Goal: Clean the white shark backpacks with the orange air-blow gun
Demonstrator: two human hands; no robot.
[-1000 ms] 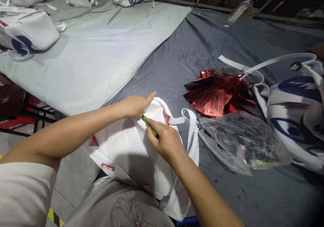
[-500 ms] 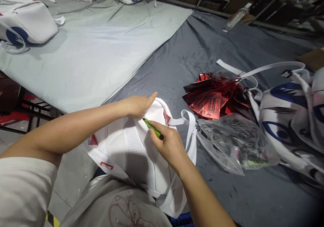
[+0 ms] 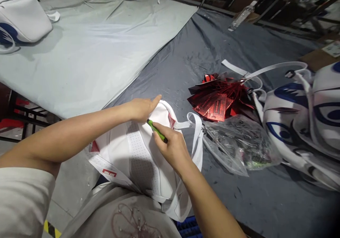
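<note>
A white backpack point(image 3: 171, 176) rests against my lap at the table's edge, its dotted mesh back panel and shoulder straps facing up. Over its top end lies my left hand point(image 3: 143, 109), gripping the fabric with one finger stretched out past the rim; the other fingers are mostly hidden. My right hand point(image 3: 174, 147) is closed around a slim green tool with black ends point(image 3: 158, 131), whose exact kind I cannot make out. The tool's tip touches or hovers by the bag's white fabric, close under my left hand. Small red tags show at the bag's side seams.
Red foil tags point(image 3: 219, 103) lie bundled on the dark table cover point(image 3: 183, 64). Beside them is a clear plastic bag point(image 3: 239, 146) of dark items. More white-and-blue backpacks point(image 3: 287, 131) crowd the right; others point(image 3: 26, 16) sit far left. A clear bottle point(image 3: 241, 16) lies at the back.
The whole view has shifted slightly, so things sit a little farther left and higher. Both hands keep nearly the same places on the backpack, the green tool still in my right.
</note>
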